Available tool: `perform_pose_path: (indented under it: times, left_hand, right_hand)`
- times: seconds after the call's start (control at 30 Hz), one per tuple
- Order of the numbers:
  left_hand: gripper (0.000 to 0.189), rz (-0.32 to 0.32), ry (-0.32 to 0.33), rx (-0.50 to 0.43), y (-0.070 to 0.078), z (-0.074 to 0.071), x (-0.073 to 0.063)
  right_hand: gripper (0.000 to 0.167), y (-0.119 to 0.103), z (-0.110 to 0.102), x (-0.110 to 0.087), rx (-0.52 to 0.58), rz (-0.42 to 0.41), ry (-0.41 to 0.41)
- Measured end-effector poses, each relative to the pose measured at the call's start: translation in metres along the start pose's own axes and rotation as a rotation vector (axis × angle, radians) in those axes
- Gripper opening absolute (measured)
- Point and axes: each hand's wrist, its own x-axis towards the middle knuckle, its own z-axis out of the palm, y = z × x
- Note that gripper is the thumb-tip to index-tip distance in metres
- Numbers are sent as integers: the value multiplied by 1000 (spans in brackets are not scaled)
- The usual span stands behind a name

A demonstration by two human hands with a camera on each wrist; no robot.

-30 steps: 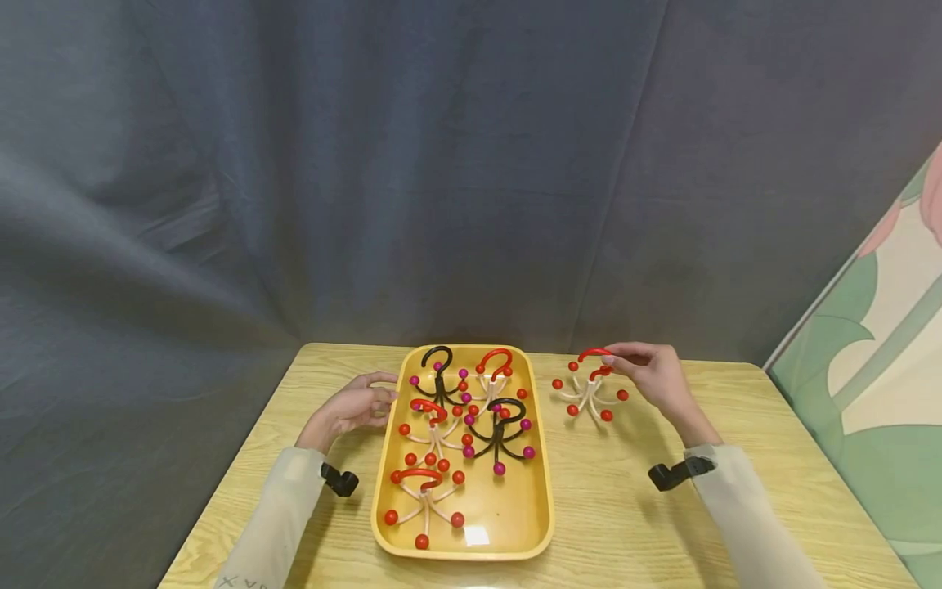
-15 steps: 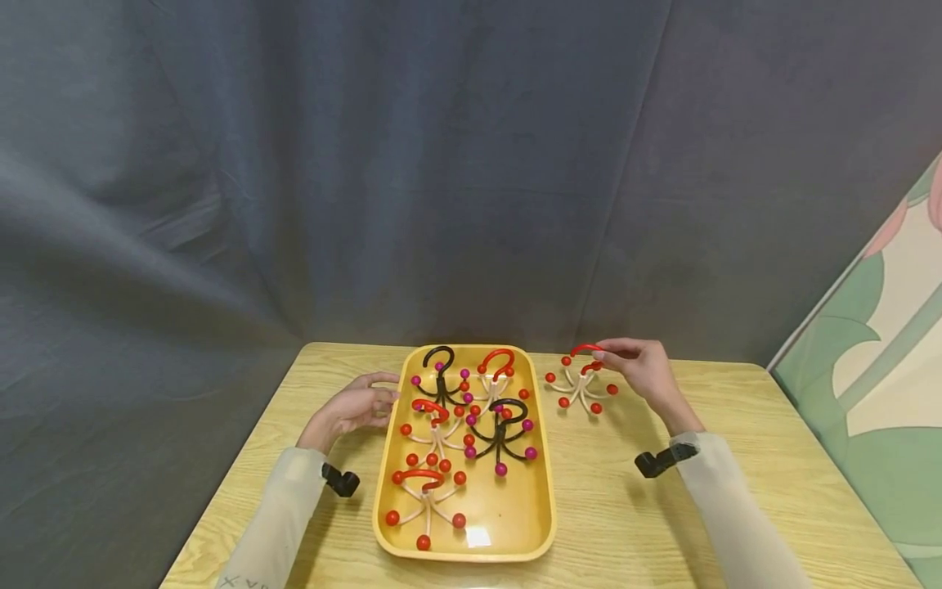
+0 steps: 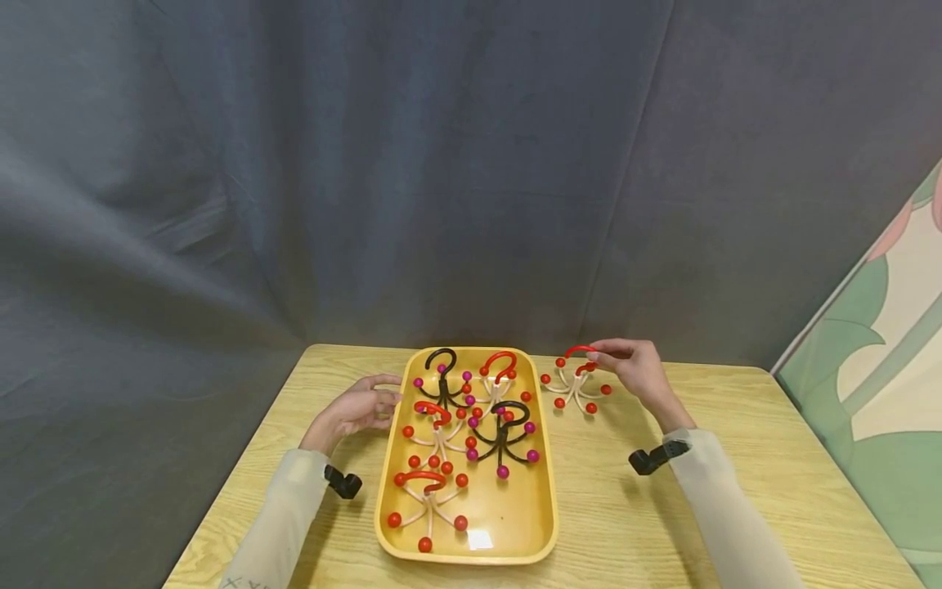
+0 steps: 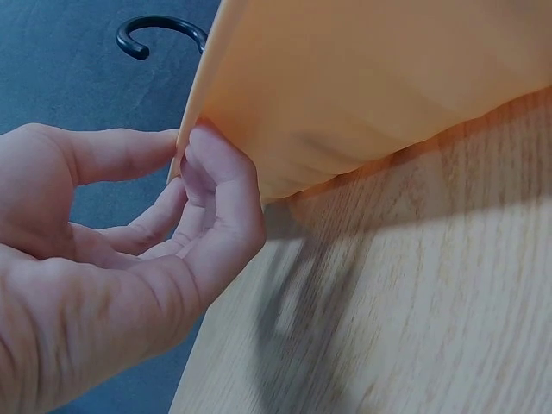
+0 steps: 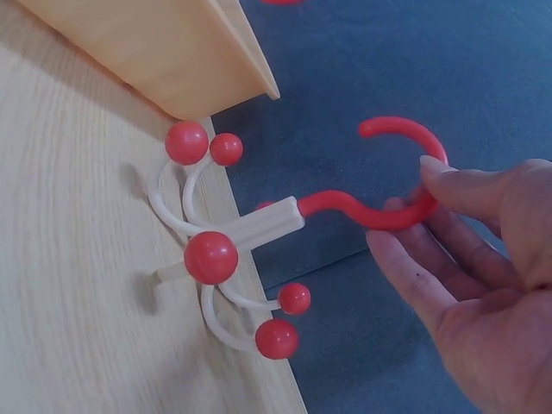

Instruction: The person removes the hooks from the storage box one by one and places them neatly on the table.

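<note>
1. While I stand looking on, the person's right hand (image 3: 636, 368) pinches the red hook (image 5: 336, 201) of a white-armed hanger (image 5: 267, 224) between thumb and fingertips, the grip narrow.
2. That hanger, tipped with red balls, is just right of the tray (image 3: 511, 528), near its far corner; whether its arms touch the table (image 3: 611, 507), I can't tell.
3. Over on the other side, the left hand (image 3: 361, 407) has its thumb and bent fingers closed on the tray's rim.
4. Inside the yellow tray sit two black hangers (image 3: 503, 433) with purple balls and three red-hooked white hangers (image 3: 430, 501) with red balls.
5. Dark lettering (image 3: 231, 582) runs along the left sleeve (image 3: 272, 507) at the picture's bottom edge; an X is about all I can read before it's cut off.
6. Behind the table hangs a dark curtain (image 3: 441, 204).
</note>
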Motion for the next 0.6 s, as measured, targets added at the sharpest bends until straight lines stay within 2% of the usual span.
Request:
perform_pose_path:
  times: [0.6]
  left_hand:
    - [52,-3,7,12,1,0,-1]
  right_hand:
    - [30,2,-2,0,-19,17,-10]
